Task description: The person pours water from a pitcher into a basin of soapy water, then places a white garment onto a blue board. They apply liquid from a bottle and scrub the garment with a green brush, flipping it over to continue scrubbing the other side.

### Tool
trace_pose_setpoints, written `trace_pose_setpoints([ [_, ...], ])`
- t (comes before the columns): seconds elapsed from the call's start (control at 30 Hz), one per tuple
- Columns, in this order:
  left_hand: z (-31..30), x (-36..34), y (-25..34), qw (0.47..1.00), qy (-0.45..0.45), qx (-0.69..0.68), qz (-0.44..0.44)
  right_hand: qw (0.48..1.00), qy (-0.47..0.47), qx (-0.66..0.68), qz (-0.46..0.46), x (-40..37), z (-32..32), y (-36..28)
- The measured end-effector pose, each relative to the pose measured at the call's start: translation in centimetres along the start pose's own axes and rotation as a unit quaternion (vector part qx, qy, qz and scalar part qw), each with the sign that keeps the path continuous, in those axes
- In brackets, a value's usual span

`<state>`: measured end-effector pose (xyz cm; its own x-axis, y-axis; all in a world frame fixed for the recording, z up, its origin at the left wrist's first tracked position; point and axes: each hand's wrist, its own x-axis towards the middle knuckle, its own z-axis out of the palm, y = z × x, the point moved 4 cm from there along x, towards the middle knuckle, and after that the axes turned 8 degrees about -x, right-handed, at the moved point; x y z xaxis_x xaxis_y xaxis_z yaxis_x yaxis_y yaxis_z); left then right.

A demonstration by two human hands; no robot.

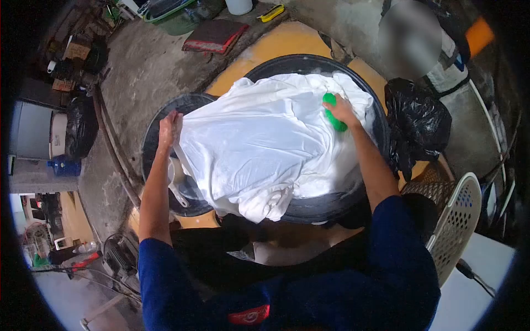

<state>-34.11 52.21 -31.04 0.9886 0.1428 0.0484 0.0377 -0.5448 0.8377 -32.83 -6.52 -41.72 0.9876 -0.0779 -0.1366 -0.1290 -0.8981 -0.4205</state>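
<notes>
A wet white cloth (248, 132) lies spread across a large black tub (314, 209) and reaches over a smaller black basin (152, 138) on the left. My left hand (170, 127) is closed on the cloth's left edge, above the small basin. On the right part of the cloth, my right hand (343, 110) grips a green brush (334, 117) pressed against the fabric. The underside of the brush is hidden. Below the cloth's left side, a white-handled scoop (178, 193) rests in the small basin.
A black plastic bag (417, 124) stands right of the large tub, with a white perforated chair (455, 226) nearer me. Beyond the tubs lie a red-edged mat (215, 36), a yellow-handled tool (271, 13) and a green basin (179, 22). Hoses (110, 143) run along the left.
</notes>
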Motion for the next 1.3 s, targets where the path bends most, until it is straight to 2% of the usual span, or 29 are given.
trace_pose_setpoints([
  [0.07,0.5,0.2,0.4,0.995,-0.028,0.087,0.041,0.999,0.027,0.011,-0.016,0.1,0.2,0.0],
  [0.13,1.2,0.7,0.4,0.984,-0.039,0.17,0.025,1.0,0.025,0.01,-0.014,0.2,-0.2,0.0],
  [0.2,0.7,1.6,-0.1,0.939,0.0,0.303,0.162,1.0,-0.006,0.002,0.006,0.6,-0.3,-0.2],
  [0.23,1.3,0.7,3.1,0.902,0.02,0.365,0.229,1.0,0.007,0.025,-0.011,0.5,-0.9,-0.8],
  [0.27,1.9,0.1,5.4,0.917,0.074,0.363,0.15,0.998,0.021,0.047,-0.029,0.7,-1.5,-1.3],
  [0.33,5.0,-1.5,7.5,0.993,-0.003,0.107,0.059,0.99,0.051,0.112,-0.064,0.9,-3.0,-3.6],
  [0.37,8.9,-4.9,10.0,0.998,-0.028,-0.004,0.056,0.986,0.038,0.135,-0.095,1.3,-2.6,-4.6],
  [0.4,12.9,-9.0,13.4,0.97,-0.162,0.062,0.172,0.979,0.023,0.159,-0.125,2.0,-2.2,-5.5],
  [0.43,16.7,-13.6,16.7,0.909,-0.286,0.09,0.288,0.971,0.011,0.182,-0.155,2.7,-2.0,-6.4],
  [0.47,20.9,-17.4,15.4,0.869,-0.326,0.201,0.314,0.977,-0.054,0.161,-0.131,3.4,-1.2,-6.8],
  [0.5,22.8,-20.7,16.7,0.824,-0.403,0.181,0.354,0.979,-0.061,0.142,-0.134,4.1,-1.1,-7.3],
  [0.57,24.9,-24.7,17.2,0.756,-0.369,0.313,0.44,0.982,-0.079,0.101,-0.138,5.1,-0.5,-7.6],
  [0.67,26.0,-25.9,14.1,0.796,-0.351,0.285,0.403,0.98,-0.014,0.046,-0.195,6.1,0.2,-7.9],
  [0.73,26.2,-24.6,13.3,0.828,-0.453,0.29,0.155,0.984,-0.005,-0.026,-0.179,6.5,-0.9,-8.7],
  [0.77,26.0,-24.4,12.7,0.822,-0.493,0.285,0.025,0.983,-0.002,-0.061,-0.171,6.4,-1.3,-9.1],
  [0.87,28.3,-25.6,6.0,0.859,-0.446,0.212,0.132,0.987,0.041,-0.083,-0.135,6.9,-1.3,-8.7],
  [0.93,29.5,-25.7,6.0,0.816,-0.523,0.202,0.138,0.982,0.057,-0.086,-0.156,7.1,-0.9,-8.8],
  [1.0,30.5,-26.3,6.7,0.805,-0.541,0.193,0.149,0.982,0.065,-0.089,-0.155,6.8,-1.0,-8.5],
  [1.07,30.9,-27.1,7.8,0.831,-0.496,0.188,0.167,0.984,0.07,-0.088,-0.138,6.5,-1.7,-8.7],
  [1.17,31.3,-27.3,11.8,0.865,-0.431,0.177,0.189,0.975,0.19,-0.023,-0.11,5.4,-3.2,-7.1],
  [1.2,31.7,-27.3,13.2,0.875,-0.408,0.171,0.194,0.986,0.137,-0.034,-0.092,5.1,-2.9,-5.9],
  [1.3,34.2,-26.8,13.9,0.881,-0.439,0.167,0.053,0.997,-0.016,-0.068,-0.045,3.9,-2.7,-1.7],
])
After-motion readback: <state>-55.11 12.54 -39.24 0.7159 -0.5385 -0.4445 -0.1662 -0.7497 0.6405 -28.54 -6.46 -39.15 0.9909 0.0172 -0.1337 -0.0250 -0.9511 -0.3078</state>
